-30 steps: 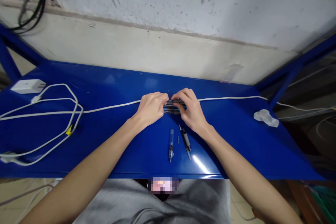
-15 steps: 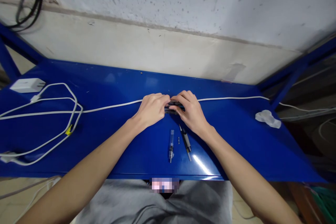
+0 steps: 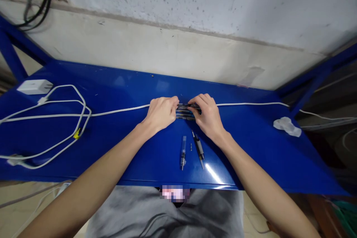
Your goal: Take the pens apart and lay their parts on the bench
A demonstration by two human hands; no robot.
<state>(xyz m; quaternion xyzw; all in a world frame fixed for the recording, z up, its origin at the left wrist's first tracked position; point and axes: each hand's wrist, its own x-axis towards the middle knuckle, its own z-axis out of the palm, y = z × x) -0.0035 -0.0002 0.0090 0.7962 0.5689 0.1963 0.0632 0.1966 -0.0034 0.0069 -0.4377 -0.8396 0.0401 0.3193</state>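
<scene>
Change: the hands have eased apart, baring more of the dark pen bundle (image 3: 186, 112).
Left hand (image 3: 163, 112): fingers curled over the bundle's left end.
Right hand (image 3: 208, 116): fingers draped over its right end; how firmly either holds is hard to tell.
Bundle: crosswise on the blue metal counter (image 3: 117, 145), between the hands.
Nearby: a clear pen barrel (image 3: 183, 153) and a dark pen (image 3: 198, 148), below the right hand.
</scene>
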